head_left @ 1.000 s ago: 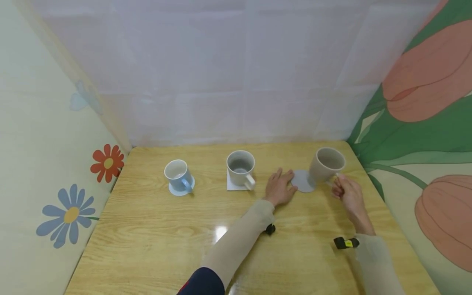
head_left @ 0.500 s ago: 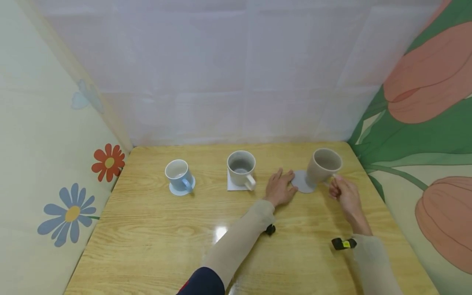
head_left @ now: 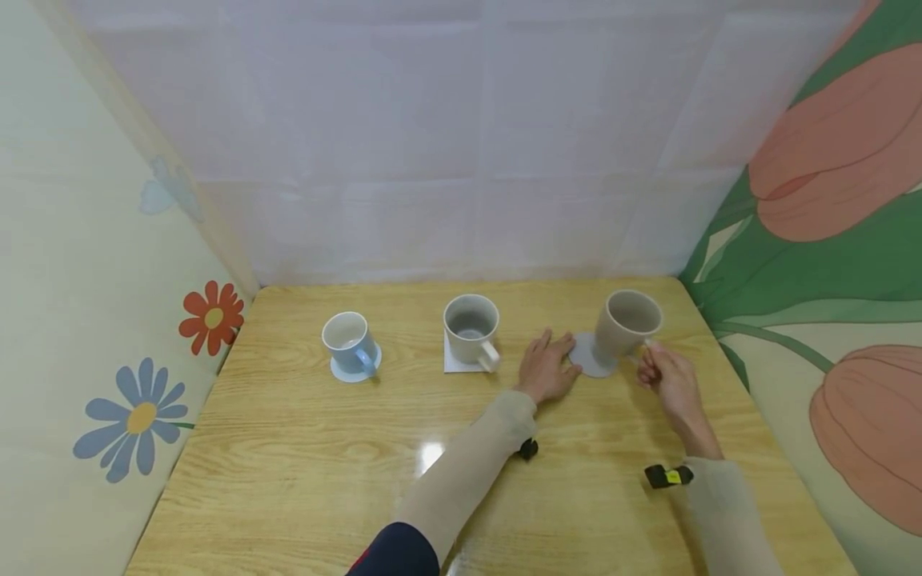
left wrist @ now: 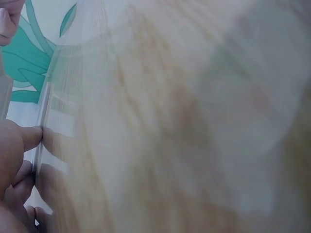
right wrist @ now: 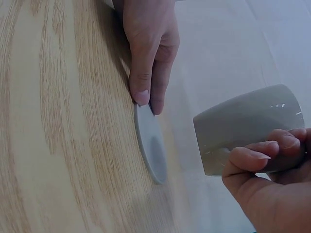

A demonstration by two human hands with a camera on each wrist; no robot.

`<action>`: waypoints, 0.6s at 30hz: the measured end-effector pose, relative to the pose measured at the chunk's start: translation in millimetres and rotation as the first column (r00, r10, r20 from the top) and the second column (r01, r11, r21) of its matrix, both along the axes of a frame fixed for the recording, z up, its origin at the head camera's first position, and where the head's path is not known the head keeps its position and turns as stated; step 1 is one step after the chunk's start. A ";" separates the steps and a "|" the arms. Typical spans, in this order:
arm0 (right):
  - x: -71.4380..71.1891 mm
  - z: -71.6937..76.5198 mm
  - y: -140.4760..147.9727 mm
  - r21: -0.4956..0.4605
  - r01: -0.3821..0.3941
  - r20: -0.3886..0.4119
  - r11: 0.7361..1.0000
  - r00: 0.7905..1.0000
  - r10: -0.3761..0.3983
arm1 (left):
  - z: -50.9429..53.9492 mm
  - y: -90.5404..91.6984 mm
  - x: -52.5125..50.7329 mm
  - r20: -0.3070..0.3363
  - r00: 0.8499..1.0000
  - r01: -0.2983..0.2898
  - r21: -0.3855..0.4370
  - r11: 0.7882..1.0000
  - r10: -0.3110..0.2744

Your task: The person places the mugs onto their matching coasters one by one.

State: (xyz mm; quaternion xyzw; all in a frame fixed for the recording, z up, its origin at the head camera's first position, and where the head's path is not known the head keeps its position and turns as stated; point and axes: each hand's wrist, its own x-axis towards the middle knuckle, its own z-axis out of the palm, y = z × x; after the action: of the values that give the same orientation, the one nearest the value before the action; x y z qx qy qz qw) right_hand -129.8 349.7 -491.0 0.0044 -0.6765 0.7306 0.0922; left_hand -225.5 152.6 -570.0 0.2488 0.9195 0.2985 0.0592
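My right hand (head_left: 673, 382) grips a greyish-beige mug (head_left: 628, 326) by its handle, fingers curled. In the right wrist view the mug (right wrist: 252, 128) is held off the table, its base apart from the round grey coaster (right wrist: 149, 141). My left hand (head_left: 546, 370) lies on the table with its fingers spread. Its thumb and a fingertip touch the left edge of the coaster (head_left: 591, 358). The left wrist view shows the fingers (left wrist: 30, 137) at the coaster's thin edge, with the rest mostly blurred tabletop.
A light grey mug (head_left: 470, 328) stands on a square white coaster (head_left: 455, 366) left of my left hand. Further left, a small blue mug (head_left: 350, 346) sits on a round pale-blue coaster (head_left: 346, 376). A white sheet (head_left: 432, 160) hangs behind the wooden table (head_left: 302, 464).
My right hand has moved slightly left with the mug, bringing it nearer to and partly over the round grey coaster in the head view. The left hand has stayed in place.
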 end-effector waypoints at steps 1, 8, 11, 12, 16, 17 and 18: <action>0.0 0.0 -0.2 0.000 0.000 0.002 1.000 1.000 0.000 | -0.2 0.1 0.0 0.000 1.000 -0.002 -0.002 1.000 0.002; -1.5 -1.7 -0.5 -0.014 -0.016 0.012 1.000 1.000 0.016 | 1.9 -0.7 1.0 0.003 1.000 -0.005 0.005 1.000 0.005; -2.1 -2.8 -0.6 -0.003 -0.019 0.020 1.000 1.000 0.019 | 4.1 -1.2 2.0 0.017 1.000 -0.006 0.007 1.000 0.006; -2.2 -3.2 -0.8 -0.002 -0.020 0.023 1.000 1.000 0.020 | 4.9 -1.4 2.4 0.020 1.000 -0.007 0.008 1.000 0.006; -2.8 -4.6 -1.1 0.004 -0.021 0.037 1.000 0.999 0.021 | 6.2 -1.3 2.6 0.030 1.000 -0.006 0.006 1.000 0.006; -2.9 -4.9 -1.2 0.002 -0.024 0.041 1.000 0.999 0.024 | 6.4 -1.2 2.6 0.031 0.999 -0.006 0.004 1.000 0.006; -2.9 -5.1 -1.5 0.005 -0.023 0.045 1.000 0.999 0.023 | 6.4 -1.2 2.6 0.034 0.999 -0.006 0.002 1.000 0.006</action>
State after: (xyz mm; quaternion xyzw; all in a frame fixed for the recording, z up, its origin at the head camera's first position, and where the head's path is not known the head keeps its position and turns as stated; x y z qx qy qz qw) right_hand -132.7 348.2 -496.0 -0.0040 -0.6805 0.7295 0.0685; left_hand -222.9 151.4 -563.6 0.2411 0.9188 0.3038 0.0739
